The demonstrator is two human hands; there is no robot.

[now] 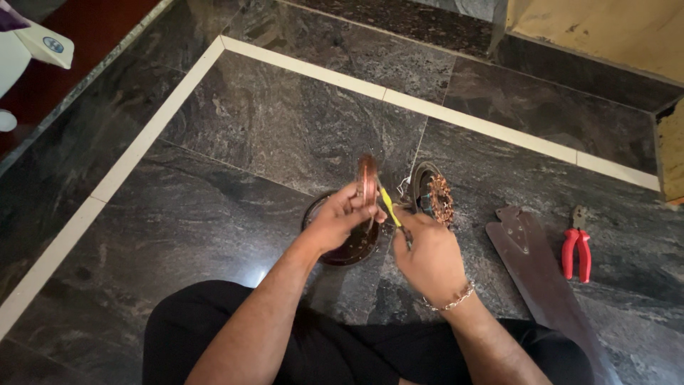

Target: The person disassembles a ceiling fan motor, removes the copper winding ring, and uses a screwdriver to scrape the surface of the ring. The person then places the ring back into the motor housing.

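Copper ring [368, 180] held upright over a dark round housing [347, 246] on the floor [214, 178], left hand [340, 217] fingers closed on it. Right hand [427, 253] grips a yellow-handled tool [390, 205] touching the ring. Just behind: coil [434, 196]. To the right: fan blade [538, 271], red pliers [576, 251].

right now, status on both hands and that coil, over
Left hand pinching copper coil upright. Right hand holding yellow-handled tool at it. Round dark cover beneath. Red pliers and fan blade lie apart, right.

Two hands [342, 221], one yellow-handled screwdriver [390, 207], one copper-wound stator [433, 199], one round cover [349, 242], one fan blade [534, 264], one red pliers [577, 249].
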